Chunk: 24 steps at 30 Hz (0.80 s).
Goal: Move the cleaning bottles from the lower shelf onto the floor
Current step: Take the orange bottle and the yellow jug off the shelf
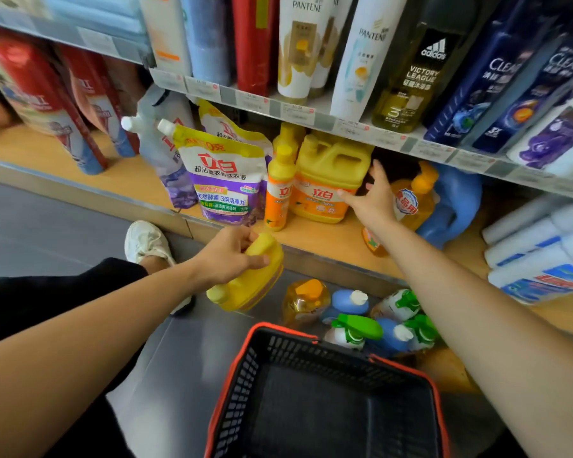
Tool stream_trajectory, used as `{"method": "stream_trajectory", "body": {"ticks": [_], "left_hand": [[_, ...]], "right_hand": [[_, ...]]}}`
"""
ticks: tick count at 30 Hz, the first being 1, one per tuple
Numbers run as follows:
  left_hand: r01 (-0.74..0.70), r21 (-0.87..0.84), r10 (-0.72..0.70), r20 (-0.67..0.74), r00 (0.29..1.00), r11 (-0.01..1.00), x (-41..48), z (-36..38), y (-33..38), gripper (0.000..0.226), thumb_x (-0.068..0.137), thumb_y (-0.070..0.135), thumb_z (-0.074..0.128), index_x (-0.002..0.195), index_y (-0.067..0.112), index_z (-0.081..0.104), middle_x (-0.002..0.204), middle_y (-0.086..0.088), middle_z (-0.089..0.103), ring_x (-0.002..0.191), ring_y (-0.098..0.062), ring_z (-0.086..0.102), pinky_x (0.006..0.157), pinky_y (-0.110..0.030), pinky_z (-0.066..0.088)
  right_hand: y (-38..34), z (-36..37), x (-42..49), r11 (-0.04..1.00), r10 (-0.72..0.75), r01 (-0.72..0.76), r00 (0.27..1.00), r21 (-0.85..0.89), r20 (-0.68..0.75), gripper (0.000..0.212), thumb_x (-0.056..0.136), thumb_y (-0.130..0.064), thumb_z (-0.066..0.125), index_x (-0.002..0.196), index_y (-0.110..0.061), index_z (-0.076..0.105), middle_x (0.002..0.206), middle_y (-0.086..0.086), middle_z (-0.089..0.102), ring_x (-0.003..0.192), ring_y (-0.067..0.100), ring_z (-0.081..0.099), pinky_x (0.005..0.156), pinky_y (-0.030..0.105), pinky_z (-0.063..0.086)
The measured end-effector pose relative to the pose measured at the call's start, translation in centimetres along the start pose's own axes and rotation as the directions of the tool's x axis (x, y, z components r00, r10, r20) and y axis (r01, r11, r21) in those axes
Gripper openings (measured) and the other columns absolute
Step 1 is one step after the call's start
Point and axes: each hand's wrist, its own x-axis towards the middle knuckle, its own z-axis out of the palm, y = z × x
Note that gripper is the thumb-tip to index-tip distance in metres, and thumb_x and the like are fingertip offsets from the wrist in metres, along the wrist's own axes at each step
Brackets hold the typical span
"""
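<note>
My left hand grips the handle of a yellow jug, held low over the grey floor in front of the lower shelf. With fingers spread, my right hand reaches into that shelf beside a big yellow detergent jug, in front of an amber pump bottle. A slim orange-yellow bottle stands left of the big jug. On the floor below the shelf lie several bottles: an amber one, blue ones and green-capped sprays.
An empty black basket with a red rim sits on the floor just before me. Purple refill pouches lean at the shelf's left, a blue jug and white bottles at its right. Shampoo bottles fill the upper shelf. My white shoe rests by the shelf base.
</note>
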Motion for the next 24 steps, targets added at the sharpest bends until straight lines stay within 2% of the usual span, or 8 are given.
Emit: {"method": "stream_trajectory", "body": {"ticks": [3, 8, 11, 13, 15, 19, 21, 24], "left_hand": [[0.037, 0.084, -0.042, 0.058, 0.997, 0.996, 0.7, 0.5, -1.5, 0.024, 0.085, 0.010, 0.080, 0.105, 0.004, 0.069, 0.102, -0.015, 0.075, 0.100, -0.032, 0.071, 0.093, -0.052, 0.056], [0.079, 0.280, -0.119, 0.129, 0.984, 0.957, 1.0, 2.1, -3.6, 0.026, 0.086, 0.013, 0.077, 0.111, 0.010, 0.070, 0.108, -0.008, 0.074, 0.103, -0.026, 0.068, 0.095, -0.049, 0.055], [0.104, 0.343, -0.163, 0.148, 0.976, 0.934, 1.2, 2.7, -3.9, 0.028, 0.086, 0.013, 0.075, 0.113, 0.007, 0.068, 0.113, -0.012, 0.072, 0.106, -0.029, 0.067, 0.095, -0.051, 0.054], [0.126, 0.339, -0.183, 0.142, 0.973, 0.932, 1.3, 2.8, -3.8, 0.033, 0.085, 0.015, 0.076, 0.116, 0.006, 0.067, 0.117, -0.014, 0.070, 0.109, -0.030, 0.065, 0.097, -0.052, 0.053], [0.135, 0.338, -0.191, 0.139, 0.972, 0.932, 1.5, 2.8, -3.6, 0.039, 0.085, 0.017, 0.078, 0.119, 0.004, 0.065, 0.120, -0.017, 0.069, 0.111, -0.032, 0.065, 0.098, -0.053, 0.052], [0.129, 0.336, -0.191, 0.156, 0.969, 0.933, 1.6, 2.8, -3.7, 0.061, 0.084, 0.023, 0.081, 0.139, 0.012, 0.056, 0.133, -0.009, 0.064, 0.121, -0.028, 0.059, 0.106, -0.049, 0.048], [0.132, 0.326, -0.194, 0.166, 0.967, 0.936, 1.7, 2.9, -3.5, 0.078, 0.084, 0.024, 0.081, 0.152, 0.017, 0.043, 0.145, -0.005, 0.055, 0.131, -0.025, 0.052, 0.112, -0.045, 0.043], [0.112, 0.345, -0.187, 0.192, 0.963, 0.932, 1.9, 2.9, -3.1, 0.078, 0.084, 0.027, 0.081, 0.152, 0.022, 0.043, 0.153, -0.005, 0.047, 0.141, -0.025, 0.044, 0.114, -0.038, 0.040]], "right_hand": [[0.0, 0.7, 0.3, 0.999, -0.035, 0.036, 0.999, 0.024, -0.024, 0.099, 0.076, -0.020, 0.086, 0.156, -0.023, 0.028, 0.152, 0.003, 0.043, 0.139, 0.023, 0.043, 0.112, 0.049, 0.042], [0.3, 0.3, 0.3, 0.998, -0.054, 0.054, 0.999, -0.032, 0.006, 0.109, 0.072, -0.025, 0.090, 0.157, -0.026, 0.022, 0.145, 0.010, 0.032, 0.131, 0.028, 0.045, 0.108, 0.043, 0.045], [0.1, -0.1, -0.4, 0.993, -0.080, 0.077, 0.996, -0.085, -0.033, 0.090, 0.072, -0.023, 0.089, 0.147, -0.020, 0.040, 0.136, 0.010, 0.039, 0.124, 0.026, 0.049, 0.106, 0.043, 0.047], [0.0, 0.1, -1.3, 0.982, -0.156, 0.144, 0.984, -0.125, -0.090, 0.066, 0.073, -0.022, 0.087, 0.128, -0.015, 0.053, 0.126, 0.008, 0.049, 0.115, 0.026, 0.053, 0.098, 0.047, 0.048], [-0.3, 0.6, -2.2, 0.972, -0.200, 0.186, 0.976, -0.141, -0.090, 0.051, 0.075, -0.025, 0.085, 0.117, -0.015, 0.057, 0.117, 0.003, 0.055, 0.110, 0.025, 0.054, 0.093, 0.046, 0.049], [-2.0, 1.8, -2.9, 0.966, -0.200, 0.195, 0.980, -0.167, -0.012, 0.050, 0.080, -0.025, 0.081, 0.125, -0.020, 0.060, 0.118, 0.006, 0.058, 0.116, 0.027, 0.051, 0.099, 0.038, 0.045], [-3.2, 2.1, -2.5, 0.961, -0.192, 0.198, 0.980, -0.195, 0.051, 0.047, 0.084, -0.026, 0.077, 0.127, -0.019, 0.061, 0.123, 0.007, 0.061, 0.120, 0.028, 0.053, 0.104, 0.045, 0.043], [-4.7, 2.2, -1.6, 0.951, -0.116, 0.148, 0.985, -0.272, 0.131, 0.034, 0.085, -0.033, 0.077, 0.113, -0.016, 0.070, 0.114, 0.004, 0.070, 0.112, 0.027, 0.061, 0.098, 0.048, 0.046]]}}
